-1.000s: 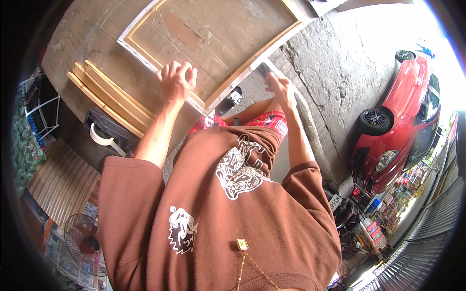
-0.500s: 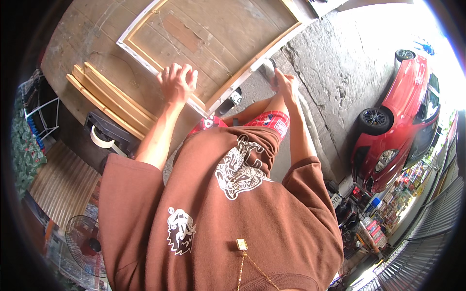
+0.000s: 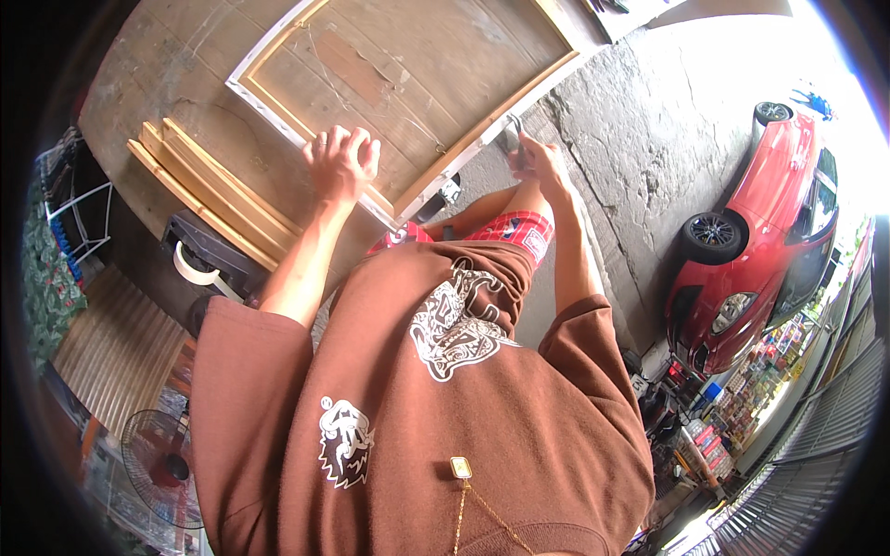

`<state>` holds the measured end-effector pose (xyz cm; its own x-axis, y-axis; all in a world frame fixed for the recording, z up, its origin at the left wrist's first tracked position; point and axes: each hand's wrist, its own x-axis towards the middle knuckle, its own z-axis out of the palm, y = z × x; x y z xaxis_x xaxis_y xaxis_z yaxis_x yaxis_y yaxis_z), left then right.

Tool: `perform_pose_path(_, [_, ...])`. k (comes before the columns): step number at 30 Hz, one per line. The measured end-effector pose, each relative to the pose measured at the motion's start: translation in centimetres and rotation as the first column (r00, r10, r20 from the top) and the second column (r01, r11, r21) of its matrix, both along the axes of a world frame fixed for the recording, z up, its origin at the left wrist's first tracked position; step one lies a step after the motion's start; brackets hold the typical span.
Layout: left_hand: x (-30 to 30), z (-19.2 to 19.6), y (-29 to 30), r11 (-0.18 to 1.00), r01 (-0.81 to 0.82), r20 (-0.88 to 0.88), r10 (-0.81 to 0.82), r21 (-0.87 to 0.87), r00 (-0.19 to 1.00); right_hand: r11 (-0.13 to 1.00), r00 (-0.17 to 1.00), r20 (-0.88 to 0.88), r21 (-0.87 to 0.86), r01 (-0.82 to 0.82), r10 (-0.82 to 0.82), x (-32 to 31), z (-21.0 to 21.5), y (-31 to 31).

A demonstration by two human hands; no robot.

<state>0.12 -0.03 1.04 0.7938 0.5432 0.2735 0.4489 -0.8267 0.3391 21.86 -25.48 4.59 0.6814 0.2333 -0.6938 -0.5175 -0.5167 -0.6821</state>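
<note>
The wooden frame point(image 3: 408, 93) lay flat on the bench point(image 3: 167, 102), its corner overhanging the near edge. The left hand point(image 3: 341, 165) was pressed open-fingered on its rail; the right hand point(image 3: 540, 165) was closed around a small tool point(image 3: 513, 137) beside the frame's right edge, over open concrete floor point(image 3: 640, 157).

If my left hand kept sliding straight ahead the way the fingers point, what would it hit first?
Probably nothing solid: the left hand already rests on the white-edged wooden frame, so it would slide onto the brown board inside it. Depth is unclear.

Red car point(image 3: 760, 232) parked on concrete; floor fan point(image 3: 162, 468); stacked wooden strips point(image 3: 209, 190).
</note>
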Motion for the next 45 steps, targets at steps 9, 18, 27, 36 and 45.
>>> perform_pose_path(9, [0.0,-0.1,-0.1,1.000,0.002,0.013,-0.002,-0.005,1.000,0.833,0.776,0.500,-0.550,-0.058,0.385,-2.3,-3.3,0.1])
perform_pose_path(18, [0.2,-0.1,-0.1,1.000,-0.007,-0.003,0.007,0.002,1.000,0.709,0.563,0.542,-0.695,-0.117,0.624,-2.3,-1.6,0.6])
perform_pose_path(27, [0.2,-0.3,-0.1,1.000,-0.016,-0.013,0.016,0.015,1.000,0.660,0.395,0.558,-0.726,-0.194,0.730,-1.0,-1.1,0.0])
perform_pose_path(36, [0.2,-0.1,-0.1,0.998,-0.015,0.014,0.015,0.054,1.000,0.327,-0.149,0.364,-0.919,-0.222,0.920,2.4,1.1,0.3])
perform_pose_path(45, [0.3,-0.4,-0.2,0.999,-0.032,-0.018,0.033,0.011,0.999,0.987,0.973,0.195,0.074,-0.140,0.123,0.6,0.0,-1.6])
